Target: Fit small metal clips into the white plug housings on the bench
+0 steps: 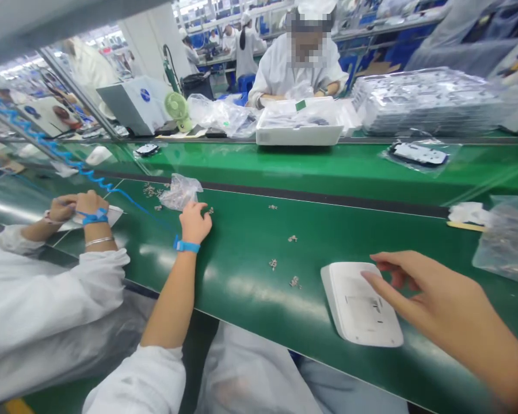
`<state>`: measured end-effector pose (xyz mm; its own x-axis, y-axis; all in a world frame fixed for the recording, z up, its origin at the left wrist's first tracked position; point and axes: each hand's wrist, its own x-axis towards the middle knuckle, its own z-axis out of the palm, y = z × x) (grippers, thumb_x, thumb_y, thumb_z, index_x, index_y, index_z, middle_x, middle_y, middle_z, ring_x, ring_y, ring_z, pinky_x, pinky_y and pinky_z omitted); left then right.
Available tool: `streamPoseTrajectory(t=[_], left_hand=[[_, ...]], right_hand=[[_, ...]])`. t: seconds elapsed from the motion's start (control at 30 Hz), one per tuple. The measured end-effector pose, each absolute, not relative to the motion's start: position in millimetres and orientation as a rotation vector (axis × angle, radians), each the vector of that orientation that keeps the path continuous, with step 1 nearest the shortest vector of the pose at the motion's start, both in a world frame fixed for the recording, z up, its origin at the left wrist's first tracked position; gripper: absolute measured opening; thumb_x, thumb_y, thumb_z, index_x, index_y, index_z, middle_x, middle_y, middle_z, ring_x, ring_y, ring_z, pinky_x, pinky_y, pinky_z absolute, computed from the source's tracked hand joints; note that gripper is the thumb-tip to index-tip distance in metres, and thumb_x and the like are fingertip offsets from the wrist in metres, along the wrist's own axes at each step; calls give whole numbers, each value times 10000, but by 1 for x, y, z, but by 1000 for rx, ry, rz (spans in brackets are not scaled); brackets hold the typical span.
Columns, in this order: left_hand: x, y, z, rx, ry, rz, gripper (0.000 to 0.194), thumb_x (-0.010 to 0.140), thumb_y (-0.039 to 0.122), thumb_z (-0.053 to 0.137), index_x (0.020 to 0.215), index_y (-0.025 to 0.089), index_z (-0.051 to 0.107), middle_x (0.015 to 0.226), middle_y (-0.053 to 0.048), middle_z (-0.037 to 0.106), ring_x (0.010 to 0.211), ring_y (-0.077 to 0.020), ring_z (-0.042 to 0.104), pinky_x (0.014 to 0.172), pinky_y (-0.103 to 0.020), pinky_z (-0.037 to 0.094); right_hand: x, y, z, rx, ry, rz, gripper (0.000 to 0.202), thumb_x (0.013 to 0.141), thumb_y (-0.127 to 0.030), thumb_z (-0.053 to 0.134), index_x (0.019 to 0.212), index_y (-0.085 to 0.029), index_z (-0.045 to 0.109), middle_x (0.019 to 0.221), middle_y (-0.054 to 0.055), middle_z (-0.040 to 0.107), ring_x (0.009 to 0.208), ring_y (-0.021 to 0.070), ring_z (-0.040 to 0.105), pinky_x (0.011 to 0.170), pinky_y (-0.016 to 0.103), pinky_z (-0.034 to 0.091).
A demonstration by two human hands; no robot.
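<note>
Honestly the loose screws (that's what they look like) (294, 282) worry me most: little heaps mid-tabletop (242, 236), nothing around them, so a sleeve or a sliding case (360, 322) could scatter them. Left hand (195, 223) is up by the bag (182, 191), thumb and fingers apart next to another heap, so a clumsy grab might flick some away. Right hand (431, 290) has thumb and fingertips spread over the case's far end; can't tell if it's touching. A careless nudge could send the case off the near edge, since it sits close to it. Recessed side's up, long axis running far edge to near edge, near end skewed right. Can't tell which end is the front.
</note>
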<state>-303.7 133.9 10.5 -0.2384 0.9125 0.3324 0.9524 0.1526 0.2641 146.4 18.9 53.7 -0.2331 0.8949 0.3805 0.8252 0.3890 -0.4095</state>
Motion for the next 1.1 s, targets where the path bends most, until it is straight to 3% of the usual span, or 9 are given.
streamPoseTrajectory(t=[0.1,0.27,0.5,0.7,0.83,0.97,1.1], left_hand=[[-304,137,1,-1867,-2328,-635,232,875,231,553,1062,183,681,1135,-120,636,1077,-295,580,865,-403,447],[-286,145,-4,-1981,-2270,-595,166,898,195,510,906,193,676,1069,-99,638,1057,-251,577,856,-364,442],[-277,148,-6,-2206,-2037,-641,56,859,193,536,861,184,592,998,-87,602,976,-249,537,866,-391,443],[-277,155,-10,-2235,-1990,-709,59,876,204,494,844,190,542,927,-70,553,929,-239,501,844,-400,451],[-276,154,-8,-2229,-2013,-624,56,871,189,498,865,193,554,937,-82,566,923,-241,518,826,-387,441],[-270,148,-4,-2122,-2072,-593,117,853,244,561,956,193,584,1076,-126,557,1057,-303,497,845,-419,406],[-232,130,4,-2126,-1966,-767,262,835,330,634,1060,198,613,1199,-133,528,1154,-322,456,894,-441,355]], right_hand=[[122,31,60,-1370,-2157,168,303,919,-516,537,1004,-247,649,775,34,651,624,189,626,541,318,488],[71,55,83,-1154,-2367,222,245,932,-416,542,976,-209,665,855,43,692,626,163,615,554,296,452],[62,84,109,-1207,-2240,294,127,878,-266,585,859,-190,685,755,17,690,660,144,600,624,276,437],[85,82,97,-1311,-2077,432,118,864,-259,601,826,-185,686,721,8,689,619,134,591,577,263,434],[75,92,77,-1269,-2355,446,74,865,-210,628,887,-188,695,806,16,699,683,144,610,634,280,452],[52,108,54,-1314,-2674,236,95,874,-139,635,918,-190,701,978,63,696,888,208,642,676,298,446],[38,125,39,-1426,-2713,189,87,878,-135,625,848,-185,689,937,84,683,872,222,636,655,300,428]])
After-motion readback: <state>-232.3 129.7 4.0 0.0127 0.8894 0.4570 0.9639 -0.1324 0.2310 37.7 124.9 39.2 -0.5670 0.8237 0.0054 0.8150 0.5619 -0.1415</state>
